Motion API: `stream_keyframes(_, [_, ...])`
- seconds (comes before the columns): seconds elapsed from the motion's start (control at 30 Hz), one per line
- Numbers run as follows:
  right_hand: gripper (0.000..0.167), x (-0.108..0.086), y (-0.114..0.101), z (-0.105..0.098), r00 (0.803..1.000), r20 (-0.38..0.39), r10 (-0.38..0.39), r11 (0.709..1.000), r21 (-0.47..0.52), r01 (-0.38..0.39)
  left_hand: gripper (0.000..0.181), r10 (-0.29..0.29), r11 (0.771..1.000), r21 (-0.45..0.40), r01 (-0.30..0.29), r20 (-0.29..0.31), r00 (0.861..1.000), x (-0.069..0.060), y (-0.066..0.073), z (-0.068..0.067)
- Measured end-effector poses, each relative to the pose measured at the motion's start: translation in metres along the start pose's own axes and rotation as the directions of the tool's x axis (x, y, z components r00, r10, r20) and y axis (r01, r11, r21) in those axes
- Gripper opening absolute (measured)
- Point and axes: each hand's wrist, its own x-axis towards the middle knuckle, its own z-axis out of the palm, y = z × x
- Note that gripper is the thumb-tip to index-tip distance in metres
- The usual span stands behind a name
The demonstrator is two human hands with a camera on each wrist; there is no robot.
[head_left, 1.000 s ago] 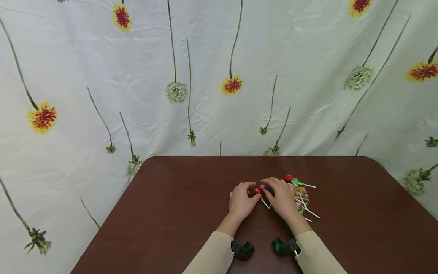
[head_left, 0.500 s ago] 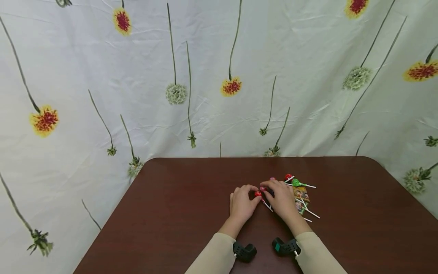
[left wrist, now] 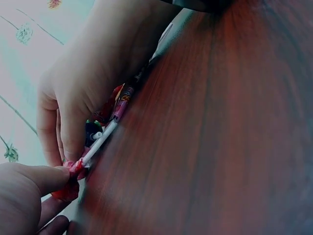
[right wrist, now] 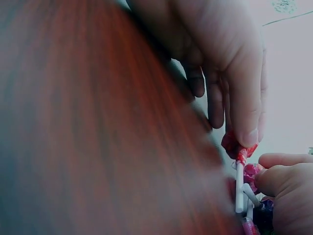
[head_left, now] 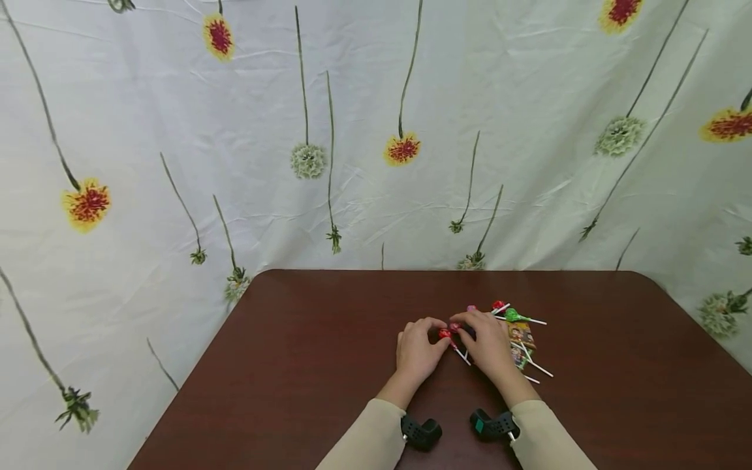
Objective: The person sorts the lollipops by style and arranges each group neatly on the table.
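My left hand (head_left: 418, 349) pinches a red-wrapped lollipop (head_left: 444, 333) by its head, thumb on the near side, its white stick pointing down to the right. Close beside it, my right hand (head_left: 486, 343) holds a pink-wrapped lollipop (right wrist: 252, 174) between thumb and fingers. The two wrapped heads are side by side in the right wrist view, and their sticks cross or overlap. A dark-wrapped lollipop (right wrist: 266, 215) lies by the right thumb; the right hand partly hides it. Both hands are low over the brown table (head_left: 329, 365).
Right of my right hand lie a green lollipop (head_left: 513, 314), a far red lollipop (head_left: 499, 305), picture-printed packets (head_left: 521, 335) and several white sticks. Another pink head (head_left: 471, 308) peeks out beyond that hand. A flowered cloth (head_left: 352, 196) hangs behind the table's far edge.
The left hand has shifted slightly right with the red lollipop. A pink head now shows beyond the right hand, and a white stick now crosses near the far red lollipop.
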Motion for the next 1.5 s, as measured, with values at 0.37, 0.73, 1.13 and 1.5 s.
stream_keyframes(0.37, [0.020,-0.001,0.003,0.000,1.000,-0.012,-0.014,1.000,-0.019,0.014,0.017,-0.040,0.979,-0.202,0.024,-0.074,0.996,0.004,0.001,-0.004])
stream_keyframes(0.73, [0.019,-0.006,0.002,0.004,1.000,0.001,-0.008,1.000,-0.014,0.008,0.019,-0.094,0.951,-0.298,0.077,-0.042,0.995,0.007,-0.011,-0.023])
stream_keyframes(1.13, [0.020,0.000,0.003,-0.001,0.999,0.009,-0.033,0.999,-0.032,0.033,0.019,-0.088,0.974,-0.208,0.085,-0.002,0.996,0.016,-0.034,-0.059])
stream_keyframes(1.5, [0.020,-0.001,0.005,0.001,0.999,-0.014,-0.046,0.998,-0.031,0.045,0.027,-0.083,0.993,-0.080,0.083,0.001,0.997,0.016,-0.057,-0.077])
